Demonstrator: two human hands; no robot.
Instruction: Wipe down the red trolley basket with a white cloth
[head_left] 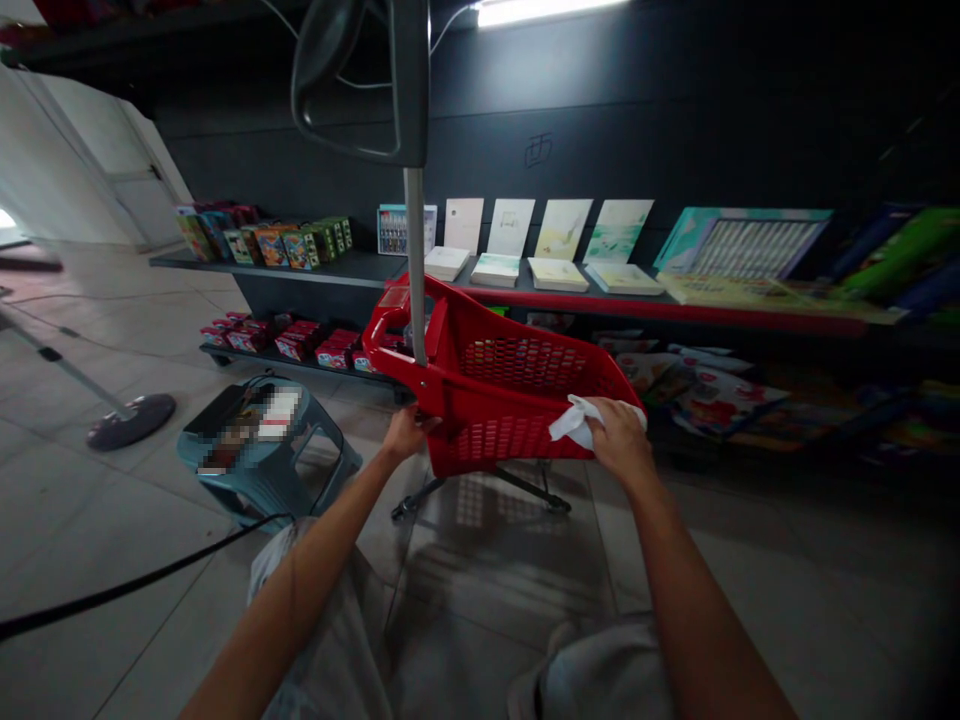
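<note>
Bordering the red cart (pixel 510 393): blue stool (pixel 262 468), stocked shelf (pixel 750 318); left hand (pixel 406 434) gripping cart edge, right hand (pixel 621 438) clutching white cloth (pixel 574 423).

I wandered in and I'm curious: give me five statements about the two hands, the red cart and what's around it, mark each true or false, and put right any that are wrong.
1. The right hand holds a white cloth at the red cart. True.
2. The left hand holds a white cloth too. False: no cloth shows in it; it is at the near side of the red cart.
3. The stool is right of the red cart in the picture. False: it is on the left.
4. Goods stand on the shelf behind the red cart. True.
5. The lamp above the shelf is unlit. False: it is glowing.
</note>
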